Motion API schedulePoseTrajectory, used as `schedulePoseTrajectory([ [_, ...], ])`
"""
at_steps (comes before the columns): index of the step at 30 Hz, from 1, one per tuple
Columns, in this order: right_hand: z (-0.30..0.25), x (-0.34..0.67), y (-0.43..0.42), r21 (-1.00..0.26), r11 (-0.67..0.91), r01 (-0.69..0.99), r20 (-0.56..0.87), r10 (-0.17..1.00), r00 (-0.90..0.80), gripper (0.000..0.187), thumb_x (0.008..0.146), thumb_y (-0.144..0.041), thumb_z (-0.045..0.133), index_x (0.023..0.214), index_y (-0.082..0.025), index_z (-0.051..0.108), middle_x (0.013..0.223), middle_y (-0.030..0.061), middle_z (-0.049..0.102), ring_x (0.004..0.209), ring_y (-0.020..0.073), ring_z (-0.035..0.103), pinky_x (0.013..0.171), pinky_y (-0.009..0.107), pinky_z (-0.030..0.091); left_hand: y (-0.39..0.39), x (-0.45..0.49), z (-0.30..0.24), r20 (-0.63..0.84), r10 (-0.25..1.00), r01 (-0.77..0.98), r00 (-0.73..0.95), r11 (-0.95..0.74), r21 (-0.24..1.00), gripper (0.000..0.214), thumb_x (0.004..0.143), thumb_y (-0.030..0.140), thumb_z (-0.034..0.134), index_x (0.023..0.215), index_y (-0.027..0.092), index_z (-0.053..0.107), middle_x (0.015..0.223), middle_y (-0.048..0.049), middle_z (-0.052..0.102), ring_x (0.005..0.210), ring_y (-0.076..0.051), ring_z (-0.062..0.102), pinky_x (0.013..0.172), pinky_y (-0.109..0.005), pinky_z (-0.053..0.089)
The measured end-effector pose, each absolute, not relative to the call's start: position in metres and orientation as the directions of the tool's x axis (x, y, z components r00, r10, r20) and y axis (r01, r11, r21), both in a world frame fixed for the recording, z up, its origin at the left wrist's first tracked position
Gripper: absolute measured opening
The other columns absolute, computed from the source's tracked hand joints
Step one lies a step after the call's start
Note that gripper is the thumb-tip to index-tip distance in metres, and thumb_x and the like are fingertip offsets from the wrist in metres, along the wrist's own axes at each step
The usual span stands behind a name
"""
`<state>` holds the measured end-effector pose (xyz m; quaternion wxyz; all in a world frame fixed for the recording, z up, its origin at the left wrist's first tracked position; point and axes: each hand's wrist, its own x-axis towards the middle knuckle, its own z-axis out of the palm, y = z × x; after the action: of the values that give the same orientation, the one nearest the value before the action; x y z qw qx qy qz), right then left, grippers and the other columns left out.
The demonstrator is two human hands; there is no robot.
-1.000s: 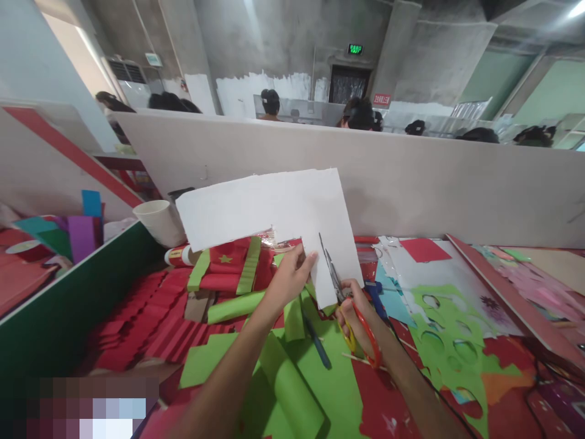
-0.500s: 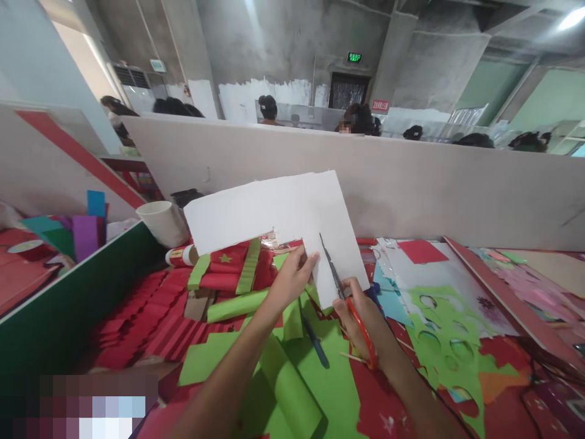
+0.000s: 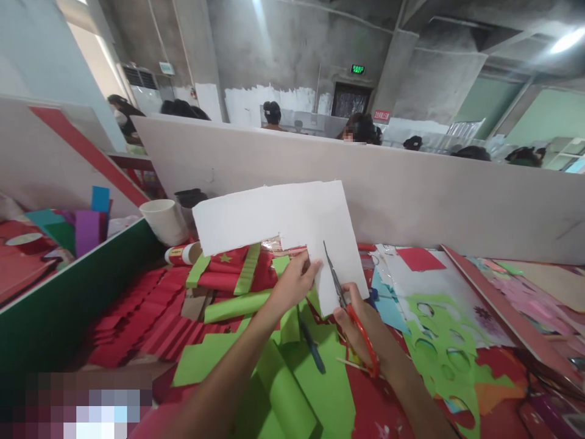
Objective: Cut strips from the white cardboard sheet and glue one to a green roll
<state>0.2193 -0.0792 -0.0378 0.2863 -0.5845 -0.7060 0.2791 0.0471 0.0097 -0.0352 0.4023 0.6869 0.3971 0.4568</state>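
A white L-shaped sheet of card (image 3: pixel 256 213) is held up over the worktop, its long arm reaching left. My left hand (image 3: pixel 297 277) pinches the card at its inner edge, thumb on the front. My right hand (image 3: pixel 359 323) is closed around the orange-red handles of a pair of scissors (image 3: pixel 337 281). The dark blades lie across the lower right part of the card and point up; I cannot tell whether they cut into it. Beneath my hands are green paper sheets (image 3: pixel 329 366) and a dark pen-like tool (image 3: pixel 311 344).
Folded red paper strips (image 3: pixel 132 311) lie at left, near a white cup (image 3: pixel 163 221) and a glue bottle (image 3: pixel 183 253). Green paper with cut-out holes (image 3: pixel 441 341) lies at right. A pale partition (image 3: pixel 411 189) stands behind; several people sit beyond it.
The view has shifted slightly, so the card and both hands appear a little lower. Both hands keep their hold, and the scissors stay at about the same place on the card.
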Motion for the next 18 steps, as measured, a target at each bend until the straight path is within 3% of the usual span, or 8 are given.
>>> schedulePoseTrajectory([
  [7, -0.042, 0.222, -0.072, -0.714, 0.139, 0.686, 0.053, 0.988, -0.145, 0.048, 0.093, -0.064, 0.040, 0.114, -0.021, 0.045, 0.062, 0.0005, 0.063, 0.050, 0.0203, 0.059, 0.052, 0.027, 0.038, 0.011, 0.050, -0.038, 0.299, 0.916, 0.147, 0.268, -0.345, 0.927, 0.024, 0.094, 0.037, 0.048, 0.078, 0.019, 0.046, 0.054, 0.0054, 0.045, 0.048, -0.012, 0.044, 0.049, -0.025, 0.034],
  [18, -0.057, 0.216, -0.067, -0.631, 0.199, 0.749, 0.186, 0.977, -0.103, 0.039, 0.098, -0.057, 0.028, 0.105, -0.021, 0.041, 0.058, 0.0000, 0.059, 0.054, 0.0240, 0.061, 0.052, 0.028, 0.036, 0.013, 0.047, -0.035, 0.284, 0.928, 0.122, 0.241, -0.319, 0.940, 0.024, 0.093, 0.034, 0.050, 0.074, 0.020, 0.043, 0.053, 0.0061, 0.044, 0.046, -0.011, 0.045, 0.048, -0.024, 0.035],
])
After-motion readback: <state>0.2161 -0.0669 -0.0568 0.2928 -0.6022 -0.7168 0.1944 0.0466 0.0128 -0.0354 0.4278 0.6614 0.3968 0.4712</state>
